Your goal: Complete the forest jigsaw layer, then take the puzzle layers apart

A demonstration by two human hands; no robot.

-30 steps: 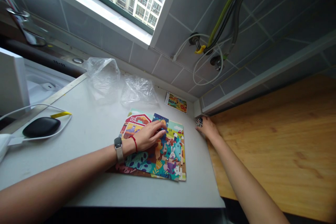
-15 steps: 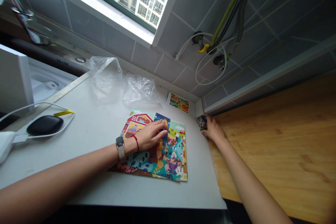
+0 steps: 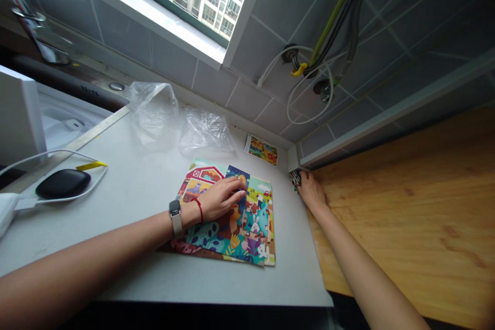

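Colourful illustrated puzzle boards [image 3: 232, 237] lie overlapped on the white counter, showing animals, plants and a red barn. My left hand [image 3: 222, 198] rests over their upper middle, fingers bent and close together; what is under the fingertips is hidden. At the counter's right edge my right hand [image 3: 311, 189] reaches to a small stack of dark patterned pieces [image 3: 295, 179], its fingers around the near side of the stack. A small picture card [image 3: 261, 149] lies behind the boards, near the wall.
Two crumpled clear plastic bags [image 3: 206, 131] lie at the back of the white counter [image 3: 286, 278]. At left are a black oval device [image 3: 64, 184] and white cables. A wooden surface [image 3: 386, 227] adjoins on the right. Cables hang from the tiled wall.
My right hand has shifted slightly over the small stack, covering more of it. My left hand stays on the boards. The whole view has moved slightly.
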